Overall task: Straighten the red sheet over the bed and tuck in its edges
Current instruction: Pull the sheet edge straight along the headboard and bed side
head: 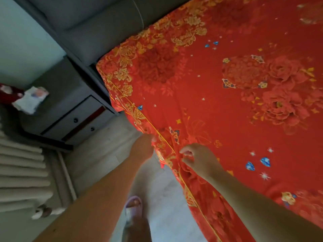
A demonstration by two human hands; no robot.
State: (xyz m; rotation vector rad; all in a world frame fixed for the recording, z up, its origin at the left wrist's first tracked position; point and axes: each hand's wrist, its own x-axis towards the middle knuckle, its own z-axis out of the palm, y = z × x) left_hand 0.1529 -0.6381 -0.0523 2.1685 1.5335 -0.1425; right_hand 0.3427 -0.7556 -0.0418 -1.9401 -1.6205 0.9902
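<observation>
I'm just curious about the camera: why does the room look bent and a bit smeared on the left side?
Head view: wide-angle lens curves the grey upholstered headboard and grey two-drawer nightstand; the white packet on the nightstand and pale ribbed radiator are blurred; the red floral bed sheet is brighter and sharper; both the left hand and right hand are slightly soft.
</observation>
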